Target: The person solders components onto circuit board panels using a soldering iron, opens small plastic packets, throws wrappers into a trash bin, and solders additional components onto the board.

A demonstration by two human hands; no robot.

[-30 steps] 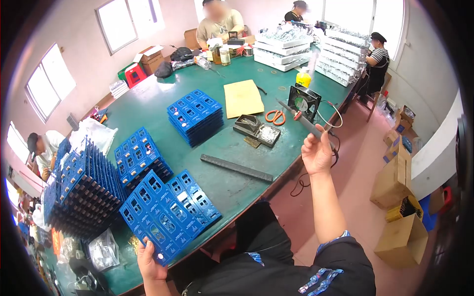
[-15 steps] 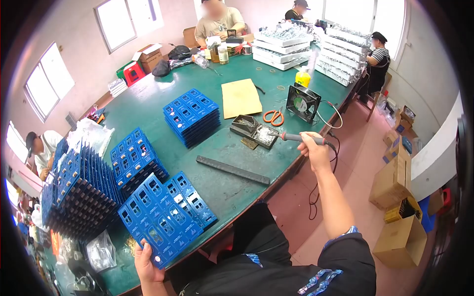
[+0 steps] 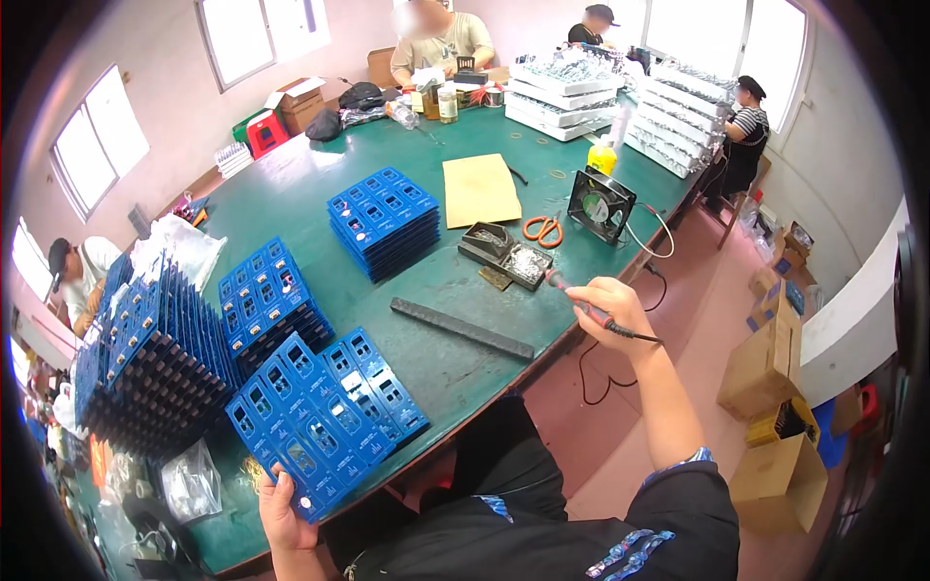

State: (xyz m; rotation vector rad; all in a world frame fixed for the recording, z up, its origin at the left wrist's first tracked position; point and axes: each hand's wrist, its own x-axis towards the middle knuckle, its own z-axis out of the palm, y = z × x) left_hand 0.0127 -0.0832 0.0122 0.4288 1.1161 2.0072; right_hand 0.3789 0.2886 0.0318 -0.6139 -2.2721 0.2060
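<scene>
My left hand [image 3: 283, 511] grips the near corner of a blue circuit board panel [image 3: 334, 469], thumb on top. This panel has rows of cut-outs and lies tilted at the table's front edge, against another blue panel [image 3: 360, 341]. My right hand [image 3: 612, 308] is closed around a soldering iron [image 3: 597, 318], its cord trailing down to the right. The iron's front end points up and left, close to a small dark tray [image 3: 523, 267] of silvery bits; its tip is hard to make out. Orange-handled scissors [image 3: 544, 232] lie behind the tray.
Stacks of blue panels [image 3: 155, 358] stand at left, with another stack [image 3: 383, 218] mid-table. A dark bar [image 3: 460, 327], yellow sheet [image 3: 481, 192] and small fan [image 3: 600, 205] are on the green table [image 3: 417, 363]. White trays [image 3: 562, 102] are piled behind. Other people work around the table.
My right hand has drawn the soldering iron back slightly from the tray and tilted it, front end up. My left hand keeps hold of the panel. The whole view has shifted a little.
</scene>
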